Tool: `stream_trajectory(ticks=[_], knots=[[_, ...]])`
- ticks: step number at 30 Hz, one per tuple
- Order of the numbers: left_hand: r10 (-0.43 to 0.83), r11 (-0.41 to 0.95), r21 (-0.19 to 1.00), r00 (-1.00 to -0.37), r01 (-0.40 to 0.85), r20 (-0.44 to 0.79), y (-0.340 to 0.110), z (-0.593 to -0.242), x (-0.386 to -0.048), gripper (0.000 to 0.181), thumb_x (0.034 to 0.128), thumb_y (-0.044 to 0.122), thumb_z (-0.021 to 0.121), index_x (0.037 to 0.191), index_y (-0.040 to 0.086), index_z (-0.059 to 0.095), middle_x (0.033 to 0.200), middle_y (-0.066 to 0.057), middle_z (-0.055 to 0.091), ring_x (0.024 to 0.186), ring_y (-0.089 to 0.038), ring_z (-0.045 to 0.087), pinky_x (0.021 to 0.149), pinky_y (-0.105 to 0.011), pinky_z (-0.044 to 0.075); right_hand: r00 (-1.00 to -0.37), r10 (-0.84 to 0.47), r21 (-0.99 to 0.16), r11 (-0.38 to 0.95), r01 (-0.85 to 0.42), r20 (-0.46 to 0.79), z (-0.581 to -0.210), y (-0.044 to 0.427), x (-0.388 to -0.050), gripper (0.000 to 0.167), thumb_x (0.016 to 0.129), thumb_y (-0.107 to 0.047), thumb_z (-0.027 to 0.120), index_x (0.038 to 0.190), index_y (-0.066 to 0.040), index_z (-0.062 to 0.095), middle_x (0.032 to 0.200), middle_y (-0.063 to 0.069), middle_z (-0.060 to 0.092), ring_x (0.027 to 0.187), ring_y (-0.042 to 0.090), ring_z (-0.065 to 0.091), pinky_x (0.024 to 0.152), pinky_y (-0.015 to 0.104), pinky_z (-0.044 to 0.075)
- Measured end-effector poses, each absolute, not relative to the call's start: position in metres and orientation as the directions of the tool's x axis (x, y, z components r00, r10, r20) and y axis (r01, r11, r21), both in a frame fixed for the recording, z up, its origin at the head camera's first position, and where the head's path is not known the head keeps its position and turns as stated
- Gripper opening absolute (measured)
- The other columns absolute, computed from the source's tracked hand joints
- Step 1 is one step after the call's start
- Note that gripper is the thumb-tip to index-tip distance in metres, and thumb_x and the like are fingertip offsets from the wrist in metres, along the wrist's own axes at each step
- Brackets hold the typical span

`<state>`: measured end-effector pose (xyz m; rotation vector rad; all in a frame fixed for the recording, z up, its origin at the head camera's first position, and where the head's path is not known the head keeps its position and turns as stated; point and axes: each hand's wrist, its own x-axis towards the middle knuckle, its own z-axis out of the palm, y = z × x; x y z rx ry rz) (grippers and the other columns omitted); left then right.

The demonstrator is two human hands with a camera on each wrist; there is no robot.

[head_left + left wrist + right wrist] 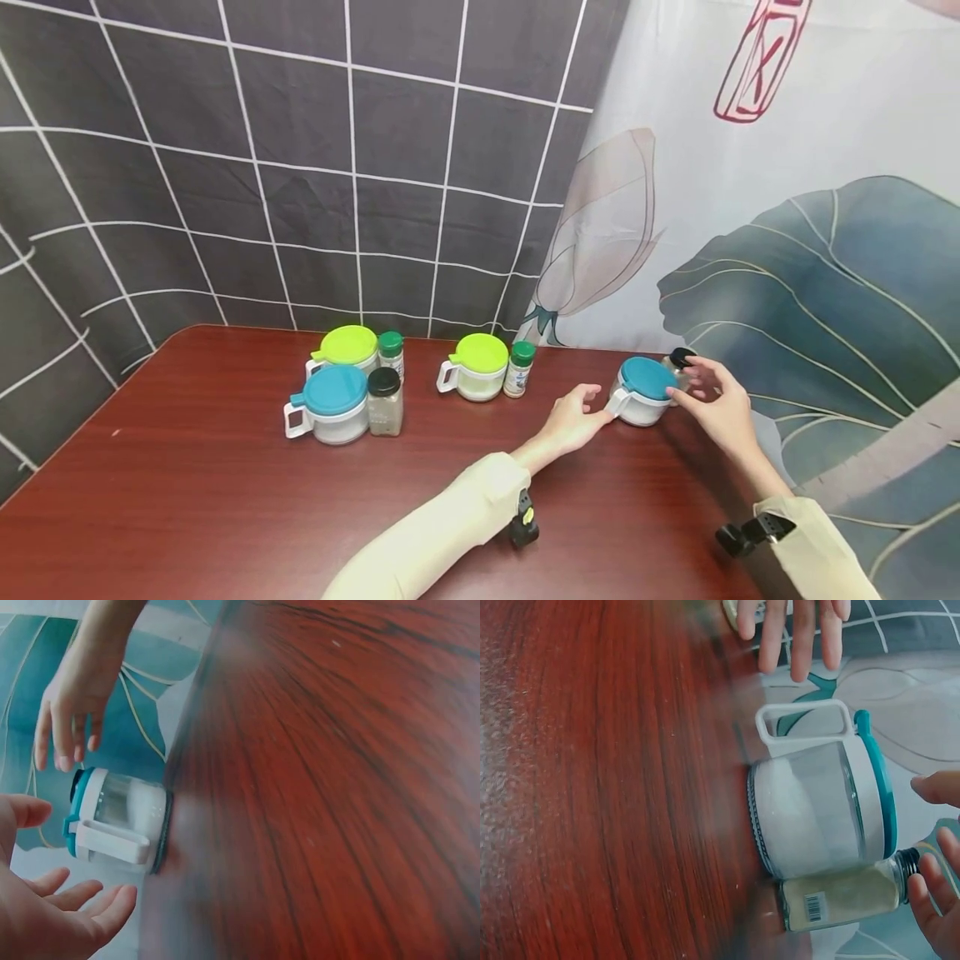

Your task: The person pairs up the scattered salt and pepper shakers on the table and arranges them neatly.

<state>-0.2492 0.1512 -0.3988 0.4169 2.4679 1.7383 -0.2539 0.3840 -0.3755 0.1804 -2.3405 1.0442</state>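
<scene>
A seasoning jar with a blue lid [648, 379], a clear body [810, 806] and a white handle [112, 841] stands upright at the table's right. Beside it, touching or nearly so, is a square shaker bottle [844, 896] with a black cap [681, 357]. My left hand [573, 421] is by the handle, fingers relaxed and apart from the jar in the left wrist view. My right hand [717, 408] hovers around the black cap with fingers spread and thumb near the blue lid. Whether its fingertips touch the cap, I cannot tell. Neither hand holds anything.
Mid-table stand a green-lidded jar [481, 354] and a green-capped shaker [519, 369]. Farther left are another blue-lidded jar [335, 392], a black-capped bottle [386, 402], a green-lidded jar [349, 344] and a green-capped shaker [391, 350]. Curtains [300, 208] hang behind the brown table [225, 500].
</scene>
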Motion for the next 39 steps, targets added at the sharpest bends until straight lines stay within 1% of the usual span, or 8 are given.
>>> stream_trajectory(ticks=[7,13,18,22,26,31,37,39], knots=[[0.273,0.279,0.948,-0.959,0.153,0.075,0.156,-0.400,-0.252,0.047,0.0882,0.023,0.066,0.131,0.008,0.055,0.132,-0.010,0.060,0.115,-0.027,0.061,0.093,-0.031,0.050,-0.843,0.156,-0.671,0.686,-0.283,0.515,-0.381,0.388,-0.257,0.058,0.076,-0.007,0.079,0.128,-0.003,0.055,0.104,-0.010,0.057,0.088,-0.005,0.053,0.074,0.000,0.043],[0.276,0.279,0.952,-0.960,0.129,0.050,0.157,-0.402,-0.253,0.047,0.0868,0.023,0.067,0.130,0.008,0.055,0.131,-0.009,0.060,0.114,-0.026,0.061,0.093,-0.032,0.051,-0.852,0.235,-0.721,0.659,-0.214,0.467,-0.385,0.387,-0.259,0.060,0.076,-0.011,0.080,0.129,-0.005,0.055,0.110,0.002,0.060,0.095,-0.006,0.052,0.076,0.001,0.042],[0.276,0.281,0.950,-0.960,0.132,0.052,0.160,-0.404,-0.253,0.049,0.0856,0.023,0.069,0.130,0.007,0.055,0.129,-0.009,0.062,0.112,-0.025,0.062,0.092,-0.030,0.051,-0.844,0.301,-0.756,0.631,-0.173,0.444,-0.387,0.390,-0.263,0.061,0.075,-0.014,0.082,0.129,-0.006,0.055,0.106,-0.005,0.061,0.094,-0.007,0.052,0.076,0.002,0.043],[0.277,0.288,0.947,-0.959,0.142,0.059,0.162,-0.404,-0.253,0.050,0.0847,0.023,0.070,0.129,0.007,0.055,0.128,-0.009,0.063,0.110,-0.023,0.063,0.090,-0.027,0.051,-0.836,0.323,-0.749,0.646,-0.147,0.443,-0.386,0.390,-0.265,0.062,0.075,-0.018,0.082,0.130,-0.008,0.055,0.112,0.004,0.062,0.095,-0.007,0.051,0.076,0.001,0.041],[0.284,0.287,0.947,-0.957,0.148,0.063,0.164,-0.404,-0.252,0.051,0.0844,0.023,0.070,0.130,0.006,0.055,0.127,-0.010,0.063,0.110,-0.022,0.063,0.090,-0.026,0.050,-0.848,0.301,-0.720,0.682,-0.128,0.436,-0.385,0.391,-0.268,0.065,0.077,-0.023,0.081,0.133,-0.008,0.052,0.125,0.016,0.059,0.103,0.006,0.053,0.078,0.001,0.040],[0.308,0.285,0.944,-0.949,0.164,0.071,0.167,-0.404,-0.250,0.051,0.0853,0.022,0.069,0.132,0.006,0.053,0.127,-0.008,0.063,0.112,-0.019,0.062,0.091,-0.024,0.049,-0.850,0.302,-0.716,0.688,-0.119,0.432,-0.382,0.391,-0.271,0.066,0.078,-0.027,0.079,0.135,-0.010,0.050,0.130,0.017,0.056,0.112,0.025,0.052,0.079,0.001,0.039],[0.319,0.308,0.932,-0.944,0.190,0.086,0.171,-0.405,-0.251,0.051,0.0867,0.019,0.067,0.134,0.006,0.051,0.128,-0.007,0.063,0.114,-0.018,0.060,0.094,-0.025,0.046,-0.853,0.324,-0.722,0.686,-0.086,0.410,-0.381,0.394,-0.274,0.068,0.080,-0.030,0.077,0.138,-0.011,0.047,0.135,0.015,0.054,0.120,0.029,0.051,0.087,0.009,0.045],[0.320,0.311,0.927,-0.941,0.210,0.106,0.172,-0.406,-0.252,0.050,0.0866,0.016,0.066,0.133,0.005,0.050,0.127,-0.008,0.063,0.114,-0.018,0.060,0.095,-0.025,0.046,-0.851,0.327,-0.733,0.674,-0.094,0.411,-0.384,0.396,-0.277,0.067,0.080,-0.031,0.077,0.138,-0.013,0.047,0.134,0.016,0.054,0.119,0.027,0.051,0.087,0.009,0.046]])
